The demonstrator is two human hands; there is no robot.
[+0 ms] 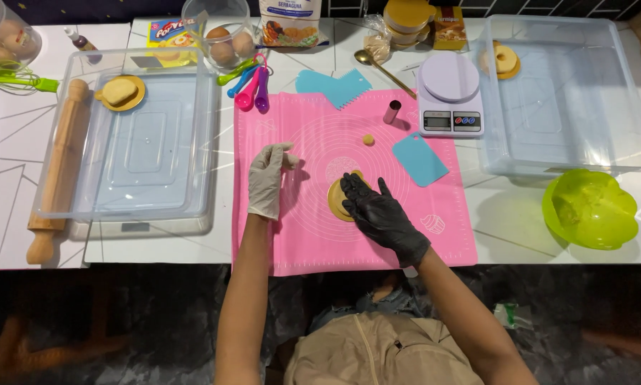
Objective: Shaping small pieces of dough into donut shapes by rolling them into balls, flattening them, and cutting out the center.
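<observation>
My right hand [381, 214], in a black glove, lies flat on a round piece of yellow dough [337, 198] in the middle of a pink silicone mat [313, 242]. My left hand [267, 178], in a white glove, hovers just left of the dough with fingers loosely curled, holding nothing. A small dough ball [368, 140] and a short metal cylinder cutter [391, 112] sit further back on the mat. A blue scraper [419, 158] lies to the right of the dough.
A clear tray [131, 135] on the left holds one dough piece on a yellow disc [120, 92], beside a wooden rolling pin [58, 167]. A kitchen scale [449, 96], another clear tray [562, 100], a green bowl [590, 208], measuring spoons [251, 84] and a jar of eggs [224, 36] surround the mat.
</observation>
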